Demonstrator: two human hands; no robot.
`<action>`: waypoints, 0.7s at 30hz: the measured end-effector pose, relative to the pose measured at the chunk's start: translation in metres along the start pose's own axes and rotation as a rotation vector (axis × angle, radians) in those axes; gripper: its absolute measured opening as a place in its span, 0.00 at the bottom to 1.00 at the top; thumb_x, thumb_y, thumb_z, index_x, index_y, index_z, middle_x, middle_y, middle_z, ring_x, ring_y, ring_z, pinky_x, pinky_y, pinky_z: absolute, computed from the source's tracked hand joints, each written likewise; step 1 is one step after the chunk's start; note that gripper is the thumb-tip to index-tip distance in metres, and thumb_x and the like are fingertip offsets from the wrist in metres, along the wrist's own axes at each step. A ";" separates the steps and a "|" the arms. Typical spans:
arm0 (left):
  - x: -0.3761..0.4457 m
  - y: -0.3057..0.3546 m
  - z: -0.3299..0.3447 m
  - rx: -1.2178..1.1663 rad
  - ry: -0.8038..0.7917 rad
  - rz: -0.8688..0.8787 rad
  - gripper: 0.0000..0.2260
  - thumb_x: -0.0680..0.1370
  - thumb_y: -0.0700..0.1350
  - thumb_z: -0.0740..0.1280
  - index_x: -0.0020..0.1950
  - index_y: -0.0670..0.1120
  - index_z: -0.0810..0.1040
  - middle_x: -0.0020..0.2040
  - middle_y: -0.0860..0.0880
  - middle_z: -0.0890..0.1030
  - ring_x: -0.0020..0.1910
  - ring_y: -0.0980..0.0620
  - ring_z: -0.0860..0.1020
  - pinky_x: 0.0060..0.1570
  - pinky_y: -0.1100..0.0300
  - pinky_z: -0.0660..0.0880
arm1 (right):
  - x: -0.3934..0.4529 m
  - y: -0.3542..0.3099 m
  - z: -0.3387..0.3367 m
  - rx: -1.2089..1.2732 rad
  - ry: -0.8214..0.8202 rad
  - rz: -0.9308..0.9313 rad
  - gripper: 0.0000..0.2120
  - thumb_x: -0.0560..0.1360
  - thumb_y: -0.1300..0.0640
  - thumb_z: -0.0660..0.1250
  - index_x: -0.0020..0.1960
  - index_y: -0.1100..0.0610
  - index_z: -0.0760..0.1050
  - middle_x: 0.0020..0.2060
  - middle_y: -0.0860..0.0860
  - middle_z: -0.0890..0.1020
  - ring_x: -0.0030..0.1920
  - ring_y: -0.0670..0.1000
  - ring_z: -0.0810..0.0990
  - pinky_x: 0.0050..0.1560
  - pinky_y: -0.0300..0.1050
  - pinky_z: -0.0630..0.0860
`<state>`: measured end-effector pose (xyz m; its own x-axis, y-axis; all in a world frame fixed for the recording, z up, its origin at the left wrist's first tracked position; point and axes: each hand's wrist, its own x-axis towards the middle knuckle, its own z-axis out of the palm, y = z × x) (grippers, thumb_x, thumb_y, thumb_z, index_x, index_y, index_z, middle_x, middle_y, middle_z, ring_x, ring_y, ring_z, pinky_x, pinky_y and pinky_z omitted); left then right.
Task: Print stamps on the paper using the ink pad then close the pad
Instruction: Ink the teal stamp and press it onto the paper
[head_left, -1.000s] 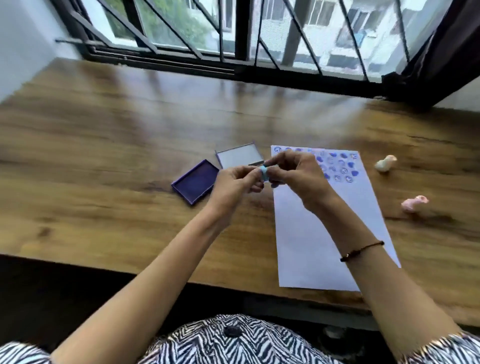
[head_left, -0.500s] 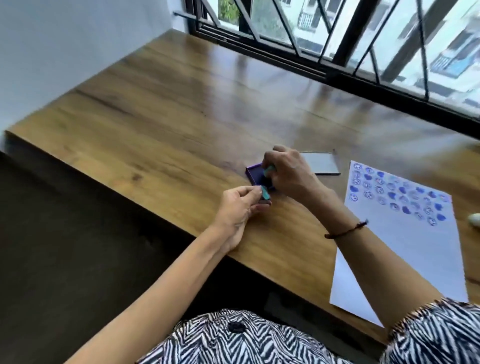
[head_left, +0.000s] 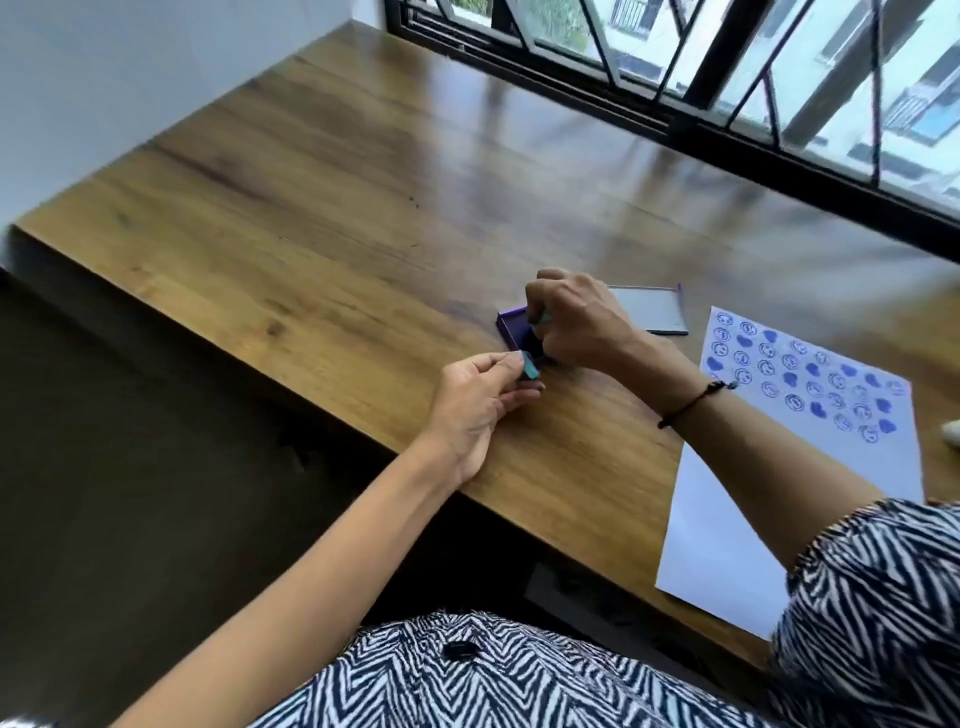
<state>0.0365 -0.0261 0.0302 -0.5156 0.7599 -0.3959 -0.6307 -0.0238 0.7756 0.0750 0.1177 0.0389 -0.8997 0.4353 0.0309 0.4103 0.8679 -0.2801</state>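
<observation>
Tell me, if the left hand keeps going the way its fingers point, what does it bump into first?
Probably the ink pad, just past the left hand and its small teal piece; depth is hard to judge.

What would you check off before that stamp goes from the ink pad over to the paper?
1. Ink pad open: ok, its lid lies apart beside it.
2. Stamp in right hand pressed on the ink: cannot tell, the hand hides the contact.
3. Left hand clear of the path: ok, it holds a small teal piece near the table edge.
4. Free space on the paper: ok, the near part is blank.
5. Paper lying flat: ok.
</observation>
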 end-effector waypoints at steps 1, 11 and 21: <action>0.000 0.000 0.001 0.009 -0.005 0.003 0.07 0.76 0.35 0.60 0.39 0.39 0.75 0.36 0.42 0.76 0.28 0.56 0.78 0.32 0.68 0.77 | 0.000 -0.001 -0.001 0.001 -0.009 0.008 0.06 0.63 0.68 0.64 0.39 0.61 0.76 0.44 0.58 0.79 0.42 0.60 0.77 0.35 0.42 0.63; 0.009 -0.025 0.056 0.189 -0.213 -0.001 0.07 0.76 0.34 0.59 0.41 0.41 0.75 0.38 0.44 0.77 0.34 0.53 0.78 0.38 0.67 0.77 | -0.097 0.048 -0.036 0.435 0.425 0.538 0.10 0.66 0.67 0.69 0.46 0.60 0.81 0.45 0.59 0.84 0.45 0.56 0.80 0.44 0.42 0.71; 0.008 -0.079 0.127 0.390 -0.438 -0.093 0.07 0.76 0.35 0.60 0.42 0.43 0.75 0.38 0.46 0.76 0.38 0.51 0.76 0.45 0.63 0.74 | -0.169 0.092 -0.035 0.205 0.356 0.756 0.08 0.70 0.63 0.67 0.48 0.62 0.78 0.48 0.61 0.81 0.52 0.60 0.76 0.52 0.48 0.69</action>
<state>0.1556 0.0647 0.0281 -0.1286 0.9467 -0.2953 -0.3592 0.2331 0.9037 0.2696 0.1323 0.0411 -0.2812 0.9580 0.0556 0.8147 0.2689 -0.5137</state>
